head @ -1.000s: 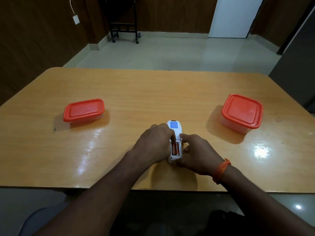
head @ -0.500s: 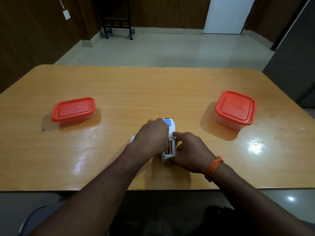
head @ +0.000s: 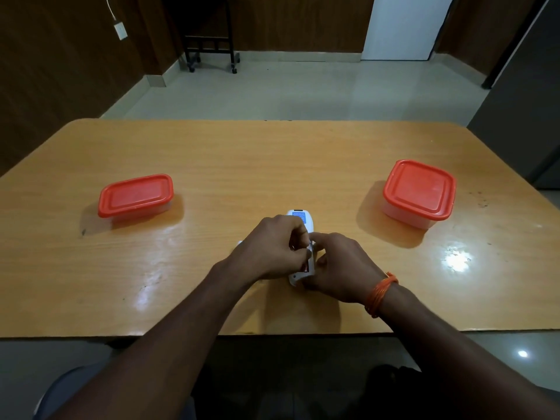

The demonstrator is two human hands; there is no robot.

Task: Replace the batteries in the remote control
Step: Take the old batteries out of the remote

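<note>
I work on the small white plastic remote control (head: pixel 298 218), which lies back-up on the glossy orange-brown wooden table (head: pixel 272 159), near the edge at 6 o'clock. One second ago the copper-coloured battery was plainly open to view in the bay; now my left hand (head: pixel 266 253) has curled over it, the thumb and forefinger pinched narrow at the bay. I judge that a cell is being pried out or pressed in, but I cannot tell which, and I cannot tell if the fingers really hold it. My right hand (head: pixel 339 265) steadies the remote from its 3 o'clock side, the fingers (head: pixel 321 236) bent and touching the body of it.

I count one remote and one strip of battery (head: pixel 306 268) visible. There are two clear plastic boxes with red lids, the left box (head: pixel 135 195) at 10 o'clock and the right box (head: pixel 419 192) at 2 o'clock, both closed. A small white piece (head: pixel 240 243) shows at 9 o'clock of my left hand, maybe the cover.
</note>
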